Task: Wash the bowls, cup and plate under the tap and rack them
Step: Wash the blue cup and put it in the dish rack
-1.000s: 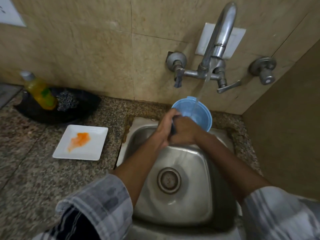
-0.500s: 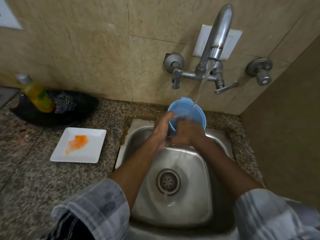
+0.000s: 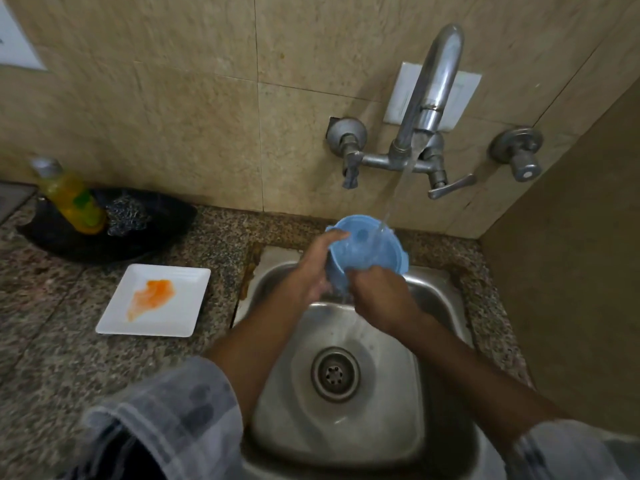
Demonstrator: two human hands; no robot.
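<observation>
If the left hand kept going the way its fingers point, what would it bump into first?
The left hand already grips the blue bowl, so that is first. Beyond it probably comes the tiled wall, though depth is hard to judge.

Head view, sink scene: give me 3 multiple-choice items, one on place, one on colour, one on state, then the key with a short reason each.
1. Where does the white plate lie?
A. in the sink
B. on the counter left of the sink
C. in a rack

2. What colour is the bowl that the hands hold?
A. blue
B. red
C. green

3. What is the state of the tap?
A. off and dry
B. running, with the stream falling into the bowl
C. running, with the stream falling on the plate

Key:
1 B, the plate sits on the speckled counter beside the sink, with an orange smear on it.
2 A, the left hand and the right hand grip a light blue bowl.
3 B, a thin stream runs from the spout to the bowl's inside.
</observation>
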